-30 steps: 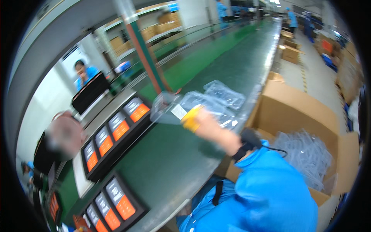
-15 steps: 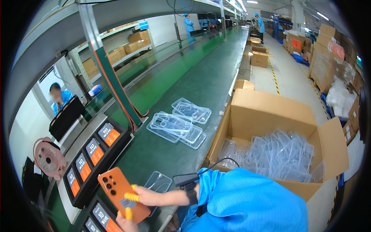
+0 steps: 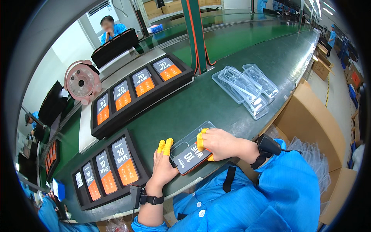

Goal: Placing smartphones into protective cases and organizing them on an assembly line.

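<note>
My right hand (image 3: 220, 144), with yellow finger covers, grips a smartphone (image 3: 188, 157). The phone lies screen side up, with a printed film over the screen and a thin orange edge showing. My left hand (image 3: 164, 167) rests at the phone's left end, its covered fingers stretched out and its thumb by the phone's corner. Just beyond the phone, partly hidden under it, lies a clear plastic phone case (image 3: 199, 133) on the green bench. Left of my hands sits a black foam tray (image 3: 143, 176) holding several phones, one slot showing a white label.
A second black tray (image 3: 145, 101) of phones stands behind, near a pink fan (image 3: 82, 81). Several clear cases (image 3: 247, 91) are stacked farther right on the bench. At my right is an open cardboard box (image 3: 309, 112) with many clear cases. A green post (image 3: 195, 34) rises from the bench.
The phone has turned from its orange back with camera lenses to its screen side, and is lowered beside the clear case. The head view has swung left, showing more of the trays.
</note>
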`<act>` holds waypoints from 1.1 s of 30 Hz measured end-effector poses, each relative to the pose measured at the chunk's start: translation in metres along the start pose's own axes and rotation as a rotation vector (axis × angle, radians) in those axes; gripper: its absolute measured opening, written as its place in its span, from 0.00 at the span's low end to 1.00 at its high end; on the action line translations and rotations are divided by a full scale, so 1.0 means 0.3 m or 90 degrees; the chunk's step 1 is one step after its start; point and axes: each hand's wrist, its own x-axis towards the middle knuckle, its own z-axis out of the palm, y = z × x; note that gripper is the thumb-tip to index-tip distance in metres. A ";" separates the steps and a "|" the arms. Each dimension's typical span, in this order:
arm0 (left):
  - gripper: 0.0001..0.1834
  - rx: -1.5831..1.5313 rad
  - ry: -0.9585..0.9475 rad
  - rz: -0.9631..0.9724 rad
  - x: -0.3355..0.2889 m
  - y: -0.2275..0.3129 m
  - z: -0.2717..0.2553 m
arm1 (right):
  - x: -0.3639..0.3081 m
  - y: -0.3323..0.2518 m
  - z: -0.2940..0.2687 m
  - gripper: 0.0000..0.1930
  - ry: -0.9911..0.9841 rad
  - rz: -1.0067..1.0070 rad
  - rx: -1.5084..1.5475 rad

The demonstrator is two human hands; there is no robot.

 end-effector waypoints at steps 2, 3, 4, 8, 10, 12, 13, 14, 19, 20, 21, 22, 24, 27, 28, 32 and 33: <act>0.55 -0.045 -0.013 0.004 -0.011 0.025 -0.021 | 0.013 0.012 0.003 0.17 0.007 0.003 -0.001; 0.55 -0.045 0.025 -0.023 -0.016 0.036 -0.011 | 0.021 0.021 0.001 0.18 0.012 0.005 0.000; 0.54 -0.044 0.064 -0.050 -0.022 0.047 0.001 | 0.032 0.028 -0.015 0.19 -0.009 -0.010 -0.001; 0.51 -0.056 0.114 -0.108 -0.019 0.053 0.001 | 0.087 0.079 -0.008 0.25 -0.063 -0.085 0.011; 0.52 -0.062 0.134 -0.093 -0.019 0.052 0.000 | 0.110 0.108 -0.018 0.27 -0.089 -0.049 0.033; 0.54 -0.046 0.148 -0.047 -0.022 0.047 0.000 | 0.126 0.144 0.016 0.37 -0.112 -0.006 0.025; 0.53 -0.053 0.186 -0.020 -0.023 0.048 -0.005 | 0.129 0.157 0.023 0.41 -0.107 -0.006 0.051; 0.51 -0.059 0.224 0.006 -0.026 0.046 -0.012 | 0.139 0.159 0.020 0.46 -0.101 -0.006 0.078; 0.58 -0.309 0.332 0.085 -0.029 -0.002 0.005 | 0.148 0.160 0.020 0.54 -0.036 -0.002 0.208; 0.63 -0.430 0.324 0.088 -0.027 -0.009 0.018 | 0.148 0.146 0.042 0.52 0.027 -0.013 0.158; 0.64 -0.444 0.327 0.089 -0.023 -0.015 0.021 | 0.147 0.130 0.055 0.51 0.065 -0.004 0.096; 0.65 -0.457 0.330 0.090 -0.018 -0.021 0.023 | 0.147 0.111 0.060 0.50 0.104 0.004 0.034; 0.66 -0.520 0.264 0.023 -0.033 -0.022 0.010 | 0.152 0.086 0.090 0.47 0.194 0.016 -0.017; 0.55 -0.561 0.227 0.048 -0.026 0.019 0.011 | 0.143 0.055 0.092 0.45 0.287 0.051 -0.010; 0.48 -0.501 0.222 0.022 -0.035 0.007 0.015 | 0.145 0.051 0.102 0.46 0.286 0.062 -0.020; 0.23 -0.506 0.263 -0.041 -0.041 0.012 0.016 | 0.146 0.039 0.130 0.48 0.311 0.054 -0.051; 0.20 -0.523 0.270 -0.052 -0.040 0.014 0.015 | 0.144 0.035 0.126 0.48 0.308 0.048 -0.047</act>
